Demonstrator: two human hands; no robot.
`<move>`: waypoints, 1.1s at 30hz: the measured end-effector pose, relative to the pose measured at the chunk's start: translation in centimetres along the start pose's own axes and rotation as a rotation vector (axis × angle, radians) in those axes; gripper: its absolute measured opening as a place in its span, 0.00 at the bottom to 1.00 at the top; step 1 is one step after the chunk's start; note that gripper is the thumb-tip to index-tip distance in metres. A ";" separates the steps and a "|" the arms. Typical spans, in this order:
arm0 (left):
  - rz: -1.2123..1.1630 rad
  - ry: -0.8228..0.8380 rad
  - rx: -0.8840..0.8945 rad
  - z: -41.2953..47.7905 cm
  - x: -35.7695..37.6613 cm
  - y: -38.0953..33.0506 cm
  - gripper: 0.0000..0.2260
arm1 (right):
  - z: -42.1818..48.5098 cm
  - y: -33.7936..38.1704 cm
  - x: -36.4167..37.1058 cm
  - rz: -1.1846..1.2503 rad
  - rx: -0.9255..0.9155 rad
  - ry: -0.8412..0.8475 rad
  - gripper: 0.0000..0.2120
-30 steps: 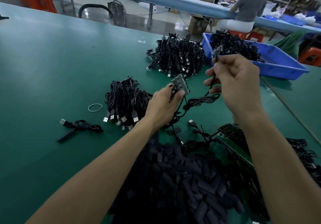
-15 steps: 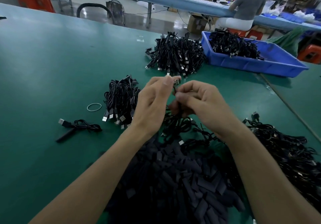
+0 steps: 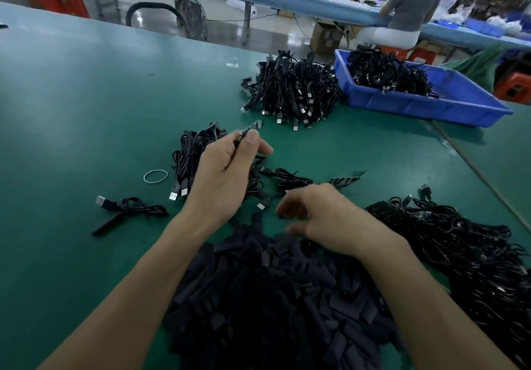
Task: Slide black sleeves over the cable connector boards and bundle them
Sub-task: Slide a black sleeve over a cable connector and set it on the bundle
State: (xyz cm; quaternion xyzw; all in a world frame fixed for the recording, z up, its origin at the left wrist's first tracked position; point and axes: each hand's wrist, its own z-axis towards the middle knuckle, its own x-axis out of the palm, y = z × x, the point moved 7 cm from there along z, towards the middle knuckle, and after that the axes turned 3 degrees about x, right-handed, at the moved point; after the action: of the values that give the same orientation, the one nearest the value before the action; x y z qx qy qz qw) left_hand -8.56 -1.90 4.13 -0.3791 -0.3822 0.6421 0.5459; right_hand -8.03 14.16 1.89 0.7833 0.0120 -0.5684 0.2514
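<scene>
Our right hand (image 3: 330, 220) has left the connector board (image 3: 254, 126), which our left hand (image 3: 227, 174) pinches above the table (image 3: 86, 111), and drops to the black sleeves (image 3: 273, 298); blur hides whether its fingers grasp one yet.

No text can be read anywhere (the connector board (image 3: 255, 125) is blurred).

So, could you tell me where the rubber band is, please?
In the head view, the rubber band lies on the green table, left of the left hand, beside a cable bundle.
</scene>
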 end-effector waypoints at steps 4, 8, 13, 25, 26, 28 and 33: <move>-0.059 0.146 -0.112 -0.7 1.4 0.5 0.30 | 0.0 -0.2 2.0 -0.206 0.031 0.138 0.16; -0.011 0.249 -0.196 -0.8 1.6 1.4 0.25 | 0.0 -0.4 2.8 -0.205 0.008 0.163 0.10; 0.058 0.294 -0.283 -1.0 1.2 3.2 0.17 | 0.5 -0.5 1.9 0.019 -0.011 0.061 0.06; 0.143 0.174 -0.319 -1.0 0.2 4.6 0.08 | -0.6 -1.4 -1.6 0.680 -0.064 -0.497 0.14; 0.130 0.163 -0.324 -1.0 0.1 4.5 0.09 | -0.7 -1.6 -1.5 0.704 -0.051 -0.501 0.14; 0.108 0.173 -0.347 -1.1 0.4 4.5 0.10 | -0.8 -1.8 -1.4 0.725 -0.045 -0.511 0.14; 0.173 0.294 -0.431 -1.8 1.1 5.4 0.07 | -0.8 -1.7 -0.8 0.738 -0.046 -0.536 0.12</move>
State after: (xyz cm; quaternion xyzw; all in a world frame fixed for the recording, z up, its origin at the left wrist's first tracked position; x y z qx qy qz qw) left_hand -9.33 -1.26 -1.59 -0.6069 -0.3927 0.5284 0.4453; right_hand -8.15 16.25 2.17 0.5548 -0.3207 -0.6231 0.4485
